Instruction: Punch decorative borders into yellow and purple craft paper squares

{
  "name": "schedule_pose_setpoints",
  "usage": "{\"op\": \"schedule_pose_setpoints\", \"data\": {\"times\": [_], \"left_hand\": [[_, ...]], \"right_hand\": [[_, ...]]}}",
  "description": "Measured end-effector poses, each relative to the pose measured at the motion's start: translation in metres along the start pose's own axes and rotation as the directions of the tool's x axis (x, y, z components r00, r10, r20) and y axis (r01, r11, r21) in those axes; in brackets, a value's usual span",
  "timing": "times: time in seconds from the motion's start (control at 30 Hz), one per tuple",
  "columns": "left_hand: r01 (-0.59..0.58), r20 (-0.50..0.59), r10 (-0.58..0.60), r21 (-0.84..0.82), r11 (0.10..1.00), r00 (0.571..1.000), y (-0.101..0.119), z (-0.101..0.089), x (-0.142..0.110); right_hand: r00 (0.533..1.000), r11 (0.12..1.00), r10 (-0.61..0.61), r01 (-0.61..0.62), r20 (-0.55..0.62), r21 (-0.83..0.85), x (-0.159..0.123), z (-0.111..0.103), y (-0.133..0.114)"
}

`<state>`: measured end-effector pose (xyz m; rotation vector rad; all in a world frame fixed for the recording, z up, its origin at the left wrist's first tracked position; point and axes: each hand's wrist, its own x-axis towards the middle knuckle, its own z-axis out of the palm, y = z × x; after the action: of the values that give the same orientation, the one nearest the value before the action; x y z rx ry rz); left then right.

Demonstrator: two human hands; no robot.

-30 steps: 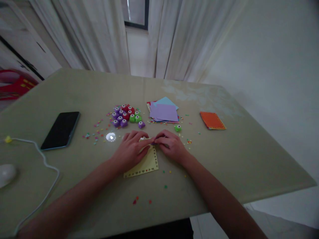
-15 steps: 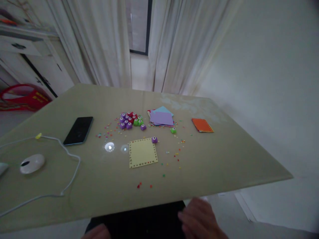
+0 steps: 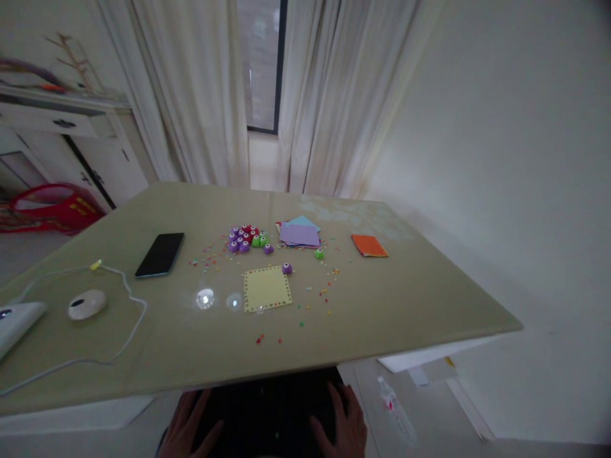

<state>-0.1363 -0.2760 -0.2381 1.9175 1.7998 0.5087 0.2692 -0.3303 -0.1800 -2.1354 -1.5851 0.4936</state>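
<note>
Below the table edge, my left hand [image 3: 191, 425] and my right hand [image 3: 341, 423] lie on the dark-clothed lap [image 3: 267, 407], fingers spread, holding nothing. On the table, a yellow paper square [image 3: 266, 289] has a border of small punched holes. A purple bead with an eye [image 3: 287, 268] sits at its upper right corner. Behind it is a cluster of purple, red and green eye beads [image 3: 245, 238]. A green eye bead [image 3: 319, 254] lies apart, near a stack of coloured paper [image 3: 300, 235]. An orange paper square [image 3: 370, 245] lies farther right.
Tiny paper bits [image 3: 324, 292] are scattered around the paper. At the left lie a phone [image 3: 161, 254], a white mouse [image 3: 87, 305], a white cable [image 3: 136, 331] and a white device [image 3: 19, 321]. A plastic bottle [image 3: 397, 410] lies on the floor, right of my lap.
My right hand has come down from near the table edge onto the lap. My left hand now shows more fully with fingers spread. The view has tilted; the things on the table look unmoved.
</note>
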Motion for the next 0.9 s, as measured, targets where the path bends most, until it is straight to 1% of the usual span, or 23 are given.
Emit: {"op": "schedule_pose_setpoints", "data": {"times": [0.03, 0.1, 0.17, 0.2, 0.27, 0.33, 0.37, 0.43, 0.47, 0.5, 0.57, 0.63, 0.7, 0.77, 0.8, 0.9], "left_hand": [[-0.034, 0.059, 0.030, 0.057, 0.998, 0.998, 0.007, -0.005, 0.012], [-0.081, 0.168, 0.051, 0.177, 0.981, 0.984, 0.026, -0.014, 0.034], [-0.113, 0.250, 0.045, 0.264, 0.958, 0.967, 0.046, -0.023, 0.051], [-0.156, 0.274, 0.080, 0.267, 0.951, 0.958, 0.054, -0.027, 0.057], [-0.241, 0.322, 0.163, 0.222, 0.945, 0.933, 0.066, -0.036, 0.066], [-0.329, 0.359, 0.264, 0.131, 0.935, 0.895, 0.072, -0.045, 0.069], [-0.371, 0.379, 0.316, 0.082, 0.925, 0.870, 0.073, -0.049, 0.070], [-0.459, 0.412, 0.423, -0.014, 0.889, 0.807, 0.075, -0.057, 0.070], [-0.499, 0.419, 0.473, -0.055, 0.865, 0.775, 0.077, -0.060, 0.070], [-0.534, 0.420, 0.518, -0.091, 0.841, 0.745, 0.078, -0.063, 0.069], [-0.575, 0.402, 0.575, -0.135, 0.807, 0.712, 0.083, -0.068, 0.069], [-0.578, 0.385, 0.588, -0.156, 0.801, 0.711, 0.088, -0.069, 0.069], [-0.560, 0.370, 0.571, -0.150, 0.815, 0.733, 0.093, -0.066, 0.069], [-0.545, 0.358, 0.547, -0.116, 0.830, 0.757, 0.098, -0.061, 0.070], [-0.546, 0.357, 0.540, -0.093, 0.833, 0.763, 0.100, -0.059, 0.071], [-0.584, 0.363, 0.551, -0.025, 0.812, 0.751, 0.099, -0.054, 0.073]], "right_hand": [[0.999, 0.998, -0.006, 0.008, -0.033, 0.056, 0.004, 0.002, 0.000], [0.996, 0.986, 0.008, 0.007, -0.087, 0.169, 0.013, 0.007, 0.003], [0.995, 0.973, 0.022, 0.000, -0.093, 0.230, 0.025, 0.011, 0.003], [0.998, 0.973, 0.016, 0.000, -0.065, 0.230, 0.032, 0.012, 0.002], [0.998, 0.984, -0.034, 0.025, 0.047, 0.174, 0.046, 0.010, -0.004], [0.977, 0.992, -0.108, 0.093, 0.182, 0.089, 0.058, 0.001, -0.016], [0.955, 0.986, -0.165, 0.155, 0.247, 0.061, 0.063, -0.005, -0.024], [0.877, 0.952, -0.301, 0.301, 0.375, 0.061, 0.070, -0.019, -0.039], [0.836, 0.932, -0.351, 0.355, 0.421, 0.071, 0.073, -0.026, -0.045], [0.800, 0.916, -0.384, 0.394, 0.461, 0.079, 0.076, -0.031, -0.051], [0.738, 0.888, -0.429, 0.450, 0.521, 0.093, 0.081, -0.037, -0.059], [0.708, 0.870, -0.453, 0.482, 0.541, 0.098, 0.085, -0.036, -0.064], [0.706, 0.863, -0.458, 0.498, 0.540, 0.081, 0.089, -0.028, -0.067], [0.706, 0.855, -0.456, 0.516, 0.541, 0.048, 0.093, -0.018, -0.071], [0.700, 0.846, -0.465, 0.532, 0.542, 0.038, 0.095, -0.014, -0.073], [0.662, 0.809, -0.521, 0.584, 0.539, 0.065, 0.098, -0.010, -0.077]]}}
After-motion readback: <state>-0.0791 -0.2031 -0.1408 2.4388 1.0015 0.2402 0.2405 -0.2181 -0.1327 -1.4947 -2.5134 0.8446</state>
